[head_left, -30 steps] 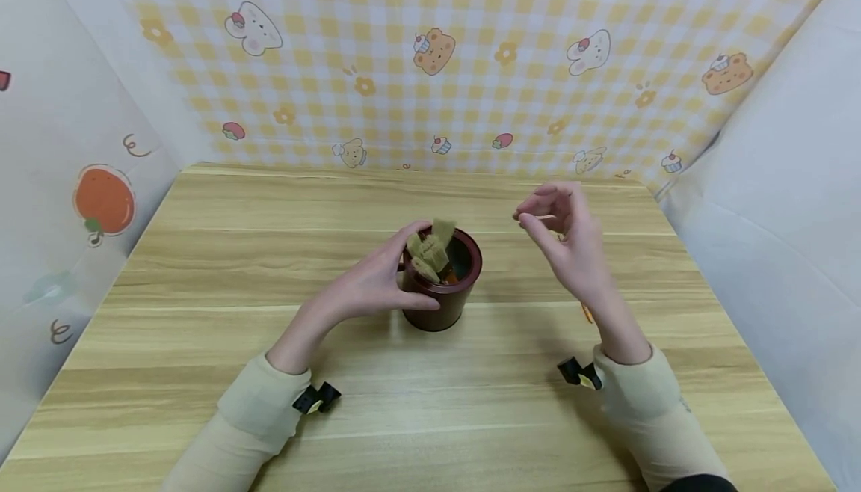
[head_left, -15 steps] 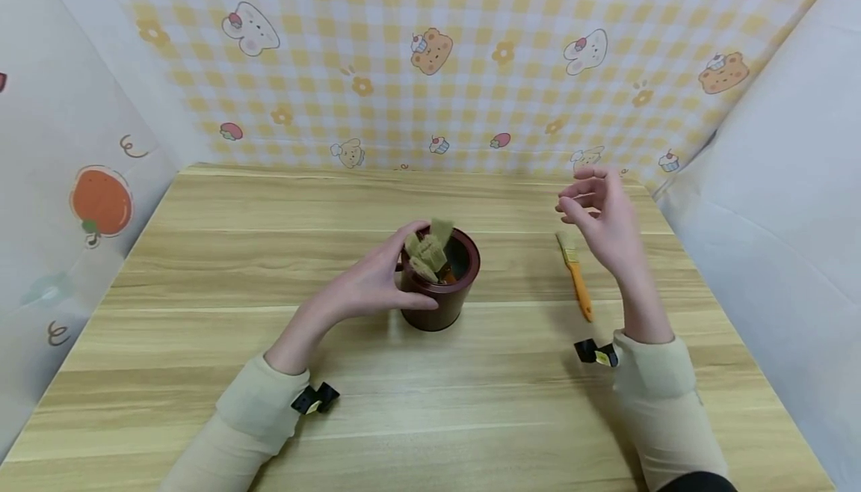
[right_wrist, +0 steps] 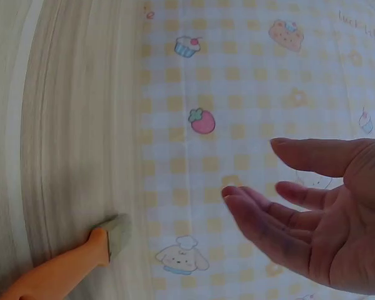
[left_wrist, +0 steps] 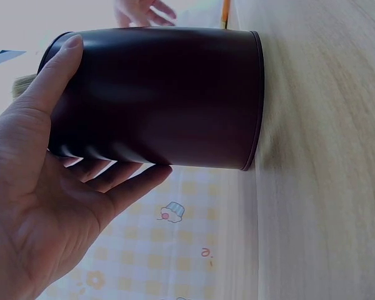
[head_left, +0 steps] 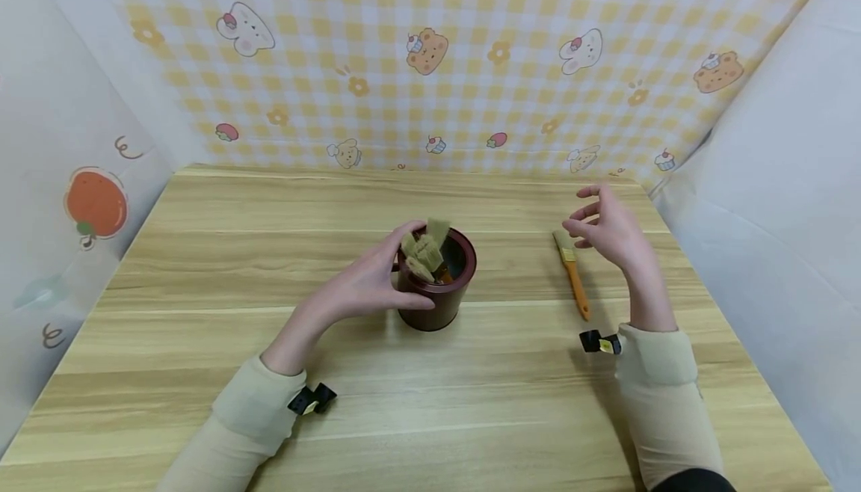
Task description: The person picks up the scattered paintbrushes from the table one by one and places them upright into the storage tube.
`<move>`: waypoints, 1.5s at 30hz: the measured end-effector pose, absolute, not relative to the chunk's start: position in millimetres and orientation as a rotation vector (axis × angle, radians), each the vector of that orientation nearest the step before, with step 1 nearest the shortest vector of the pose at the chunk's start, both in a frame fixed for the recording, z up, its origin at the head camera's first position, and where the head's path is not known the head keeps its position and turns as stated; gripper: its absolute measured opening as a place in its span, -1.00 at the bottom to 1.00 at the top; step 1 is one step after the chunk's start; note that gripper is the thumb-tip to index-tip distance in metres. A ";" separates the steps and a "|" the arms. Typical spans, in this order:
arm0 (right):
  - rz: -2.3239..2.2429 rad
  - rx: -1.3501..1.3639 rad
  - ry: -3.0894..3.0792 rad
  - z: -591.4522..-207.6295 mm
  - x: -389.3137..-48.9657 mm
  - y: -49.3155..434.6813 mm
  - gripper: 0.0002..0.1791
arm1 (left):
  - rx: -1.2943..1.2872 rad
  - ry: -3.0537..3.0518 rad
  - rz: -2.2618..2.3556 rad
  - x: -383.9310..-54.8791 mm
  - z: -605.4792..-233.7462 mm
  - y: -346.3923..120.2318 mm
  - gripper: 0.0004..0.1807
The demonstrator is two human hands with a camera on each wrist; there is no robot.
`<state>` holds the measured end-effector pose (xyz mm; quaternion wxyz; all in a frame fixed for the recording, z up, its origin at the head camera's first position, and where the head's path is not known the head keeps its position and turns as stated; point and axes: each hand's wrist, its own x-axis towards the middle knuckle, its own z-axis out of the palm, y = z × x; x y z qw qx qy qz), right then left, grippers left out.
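A dark brown cylindrical cup (head_left: 437, 305) stands upright on the table, with several paintbrushes (head_left: 425, 251) in it, bristles up. My left hand (head_left: 366, 283) grips its side, thumb on the near side and fingers round the far side; the left wrist view shows the thumb on the cup wall (left_wrist: 156, 97). To the right lies a paintbrush (head_left: 573, 275) with an orange handle and pale bristles. Over the bristle end hovers my right hand (head_left: 608, 230), fingers loosely bent and holding nothing. In the right wrist view that hand (right_wrist: 325, 212) is apart from the orange-handled paintbrush (right_wrist: 69, 265).
The wooden table (head_left: 430, 410) ends at a yellow checked cloth (head_left: 377, 66) at the back. White sheets hang at the left (head_left: 60, 118) and right (head_left: 773, 193) sides.
My right hand has moved right, away from the cup, and its fingers have spread, uncovering the orange-handled paintbrush on the table. The left hand keeps its grip on the cup.
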<state>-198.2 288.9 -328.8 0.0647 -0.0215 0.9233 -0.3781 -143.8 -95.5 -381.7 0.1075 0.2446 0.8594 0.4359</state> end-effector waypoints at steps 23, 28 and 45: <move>-0.753 0.098 2.467 -365.3 -209.1 313.1 -0.25 | 0.716 2.523 1.285 -143.4 -380.9 -95.8 0.24; -0.726 0.088 2.460 -369.8 -212.2 313.3 -0.23 | 0.719 2.517 1.291 -143.5 -380.3 -95.7 0.24; -0.689 0.063 2.469 -374.6 -215.9 307.3 -0.22 | 0.722 2.535 1.273 -142.7 -380.3 -96.4 0.25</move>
